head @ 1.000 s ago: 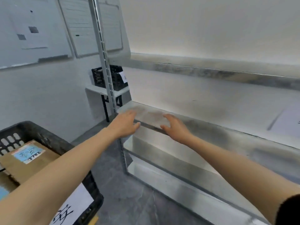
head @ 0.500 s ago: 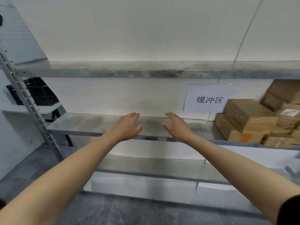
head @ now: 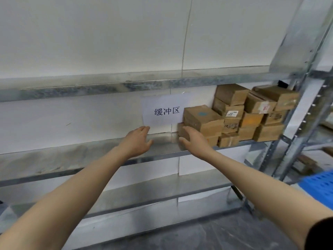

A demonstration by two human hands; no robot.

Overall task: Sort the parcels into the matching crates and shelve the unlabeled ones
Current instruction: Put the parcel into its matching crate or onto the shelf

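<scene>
Both arms stretch toward a metal shelf [head: 75, 156]. My left hand [head: 137, 141] hovers open over the shelf board, below a white paper sign [head: 164, 110] with printed characters, and holds nothing. My right hand [head: 193, 139] is open too, fingers straight, at the left side of the lowest brown parcel [head: 182, 130] in a stack of cardboard parcels [head: 234, 114]. I cannot tell whether it touches that parcel. The stack fills the right part of the shelf. One parcel [head: 202, 117] carries a blue mark on top.
An upper shelf board [head: 108, 85] runs above, and a lower board [head: 162, 188] lies below. The rack's steel upright [head: 304, 123] stands at the right. A blue plastic crate corner [head: 317, 183] shows at the right edge. The floor is grey.
The view has swung right along the rack, leaving the black crate behind. Both hands moved from the bare left shelf end to the sign and the parcel stack.
</scene>
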